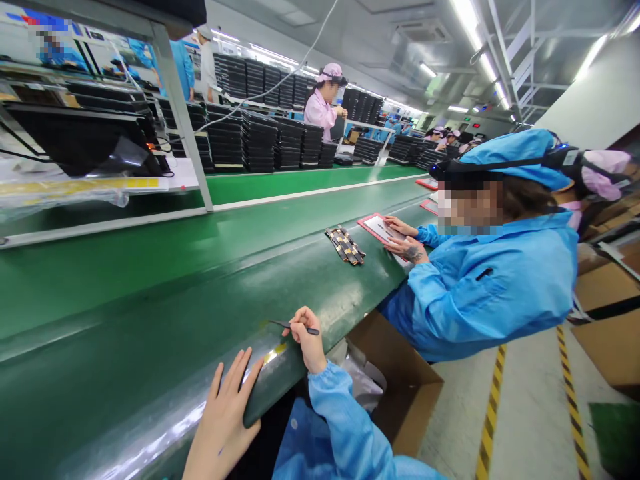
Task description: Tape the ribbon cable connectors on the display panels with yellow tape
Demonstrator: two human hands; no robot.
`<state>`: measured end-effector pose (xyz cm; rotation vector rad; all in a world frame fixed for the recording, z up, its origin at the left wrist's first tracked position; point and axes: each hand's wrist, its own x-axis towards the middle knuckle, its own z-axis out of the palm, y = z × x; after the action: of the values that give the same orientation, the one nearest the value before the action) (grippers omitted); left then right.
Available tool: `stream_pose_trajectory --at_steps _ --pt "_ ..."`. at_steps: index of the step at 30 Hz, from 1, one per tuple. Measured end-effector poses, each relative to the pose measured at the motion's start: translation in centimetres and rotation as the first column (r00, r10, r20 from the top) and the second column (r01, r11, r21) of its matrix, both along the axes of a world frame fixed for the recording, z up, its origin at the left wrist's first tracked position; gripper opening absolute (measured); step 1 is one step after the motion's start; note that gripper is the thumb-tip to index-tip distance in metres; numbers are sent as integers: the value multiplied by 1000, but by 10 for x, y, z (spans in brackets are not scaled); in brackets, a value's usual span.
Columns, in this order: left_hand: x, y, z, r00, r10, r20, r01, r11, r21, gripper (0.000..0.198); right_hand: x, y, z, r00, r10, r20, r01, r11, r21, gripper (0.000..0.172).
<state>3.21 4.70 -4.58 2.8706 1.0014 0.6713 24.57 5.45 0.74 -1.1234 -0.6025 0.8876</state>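
My left hand (225, 413) lies flat and open on the front edge of the green conveyor belt (150, 313), fingers spread. My right hand (306, 337), in a blue sleeve, is closed on thin black tweezers (293, 326) whose tips point left over the belt edge. A small yellow strip (274, 353) sits on the belt's edge between my two hands.
A co-worker in a blue coat (490, 280) sits to my right with both hands on a red-framed panel (383, 230). A bunch of black and gold strips (345, 245) lies on the belt. Stacks of black trays (260, 140) stand beyond. A cardboard box (400, 380) stands below.
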Motion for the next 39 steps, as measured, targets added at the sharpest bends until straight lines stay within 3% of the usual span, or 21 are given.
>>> stream_pose_trajectory --at_steps 14,18,20,22,23,25,27,29,31,32,34,39 --pt "1 1 3 1000 -7 7 8 999 -44 87 1 1 -2 1000 -3 17 3 1000 -12 12" --pt "0 -1 12 996 6 94 9 988 -154 82 0 1 1 1000 -30 -2 30 999 9 14" --pt "-3 -2 18 980 38 198 21 958 -285 79 -4 -3 7 999 -51 -2 51 998 25 15" --pt "-7 -1 24 935 148 321 29 873 -487 68 -12 -13 16 998 -57 12 56 997 43 16" --pt "-8 1 28 898 234 373 41 799 -600 62 -17 -20 22 999 -50 21 49 997 55 16" --pt "-7 8 36 806 404 433 120 604 -788 60 -29 -37 35 999 -20 49 15 995 100 16" --pt "-1 18 48 725 531 438 252 387 -887 65 -40 -56 48 996 33 78 -45 986 163 18" --pt "10 32 61 668 633 391 372 170 -912 61 -49 -71 58 991 87 102 -107 972 209 20" --pt "25 47 75 626 711 321 452 6 -892 46 -54 -81 64 983 128 128 -155 960 231 22" --pt "34 54 81 618 734 281 453 -40 -890 36 -54 -84 65 980 143 140 -173 957 234 22" --pt "52 70 89 631 742 227 408 -69 -910 22 -53 -88 65 976 158 152 -191 954 231 23" --pt "102 104 91 661 723 200 277 12 -961 13 -39 -93 59 981 112 158 -140 973 182 26"
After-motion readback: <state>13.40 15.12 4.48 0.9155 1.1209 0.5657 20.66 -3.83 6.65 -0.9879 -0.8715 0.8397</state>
